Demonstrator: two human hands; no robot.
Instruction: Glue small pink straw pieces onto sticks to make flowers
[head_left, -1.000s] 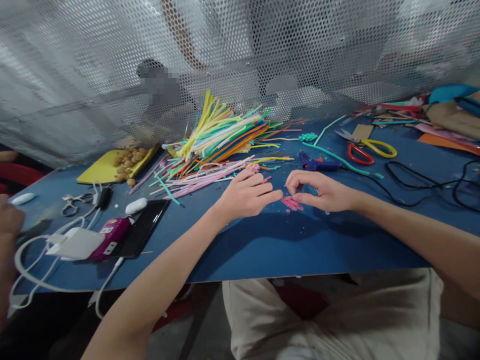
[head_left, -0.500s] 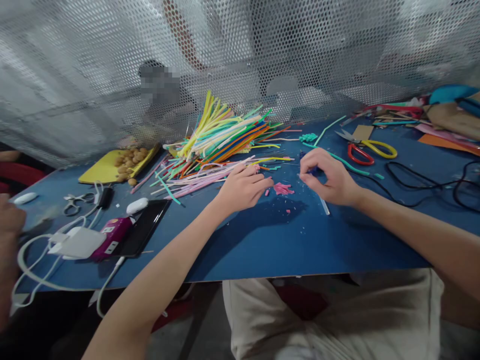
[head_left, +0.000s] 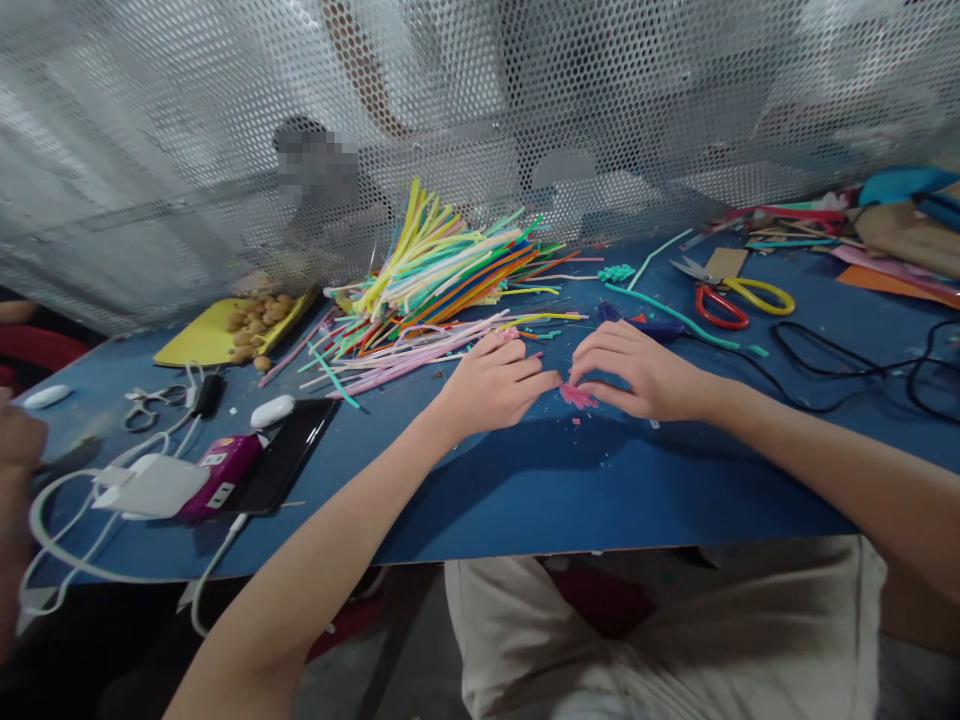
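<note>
Several short pink pipe cleaner pieces [head_left: 577, 397] lie bunched on the blue table, between my two hands. My right hand [head_left: 637, 372] has its thumb and fingers pinched at that pink bunch. From the other side, my left hand [head_left: 499, 380] reaches with its index fingertip close to the same bunch, the other fingers curled; what they hold, if anything, is hidden. Just behind my right hand rests a dark blue glue gun [head_left: 654, 325], partly covered, with a black cord. A teal curled pipe cleaner shape [head_left: 616, 273] lies farther back.
A large heap of coloured pipe cleaners [head_left: 457, 275] stands at the back. Scissors [head_left: 731, 292] with red and yellow handles lie right. At left are a phone [head_left: 289, 455], a purple power strip [head_left: 221, 475], small scissors [head_left: 154, 405], and a yellow tray [head_left: 195, 335]. Another person's hand [head_left: 19, 435] is far left.
My right hand has moved left and down from beside the glue gun to the pink pieces. The pink bunch has shifted slightly right. My left hand has moved slightly right.
</note>
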